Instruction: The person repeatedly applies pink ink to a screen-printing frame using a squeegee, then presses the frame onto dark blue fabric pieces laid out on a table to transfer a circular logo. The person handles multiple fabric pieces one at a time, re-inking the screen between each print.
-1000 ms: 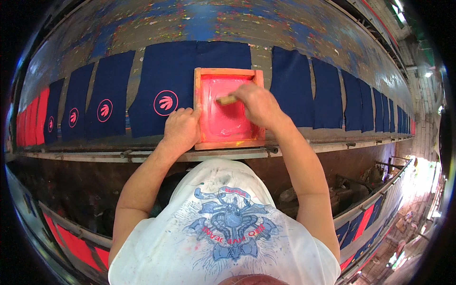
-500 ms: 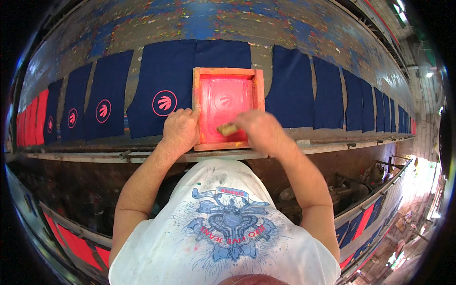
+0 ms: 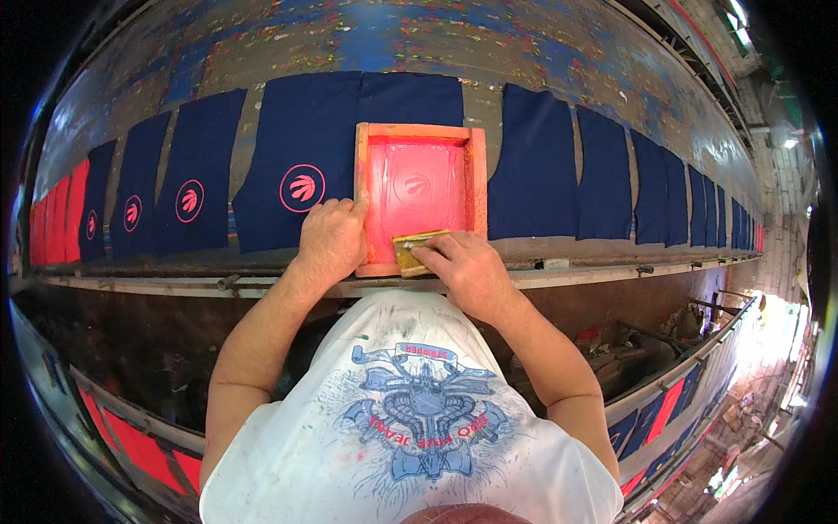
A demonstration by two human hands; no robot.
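A white printed shirt (image 3: 419, 375) is seen nearest. A flat yellowish squeegee (image 3: 407, 259) is held in the right hand (image 3: 471, 269) at the near rail of a wooden frame (image 3: 419, 132). The left hand (image 3: 332, 236) is set against the left rail, fingers curled (whether the rail is gripped cannot be told, the fingertips being hidden). Pink ink (image 3: 423, 214) is spread inside the frame, which is laid over navy fabric (image 3: 410, 98). A pink circled emblem (image 3: 302, 188) is noted just left; plain navy panels (image 3: 537, 166) are laid rightward. Beyond, the table (image 3: 288, 39) is paint-spotted.
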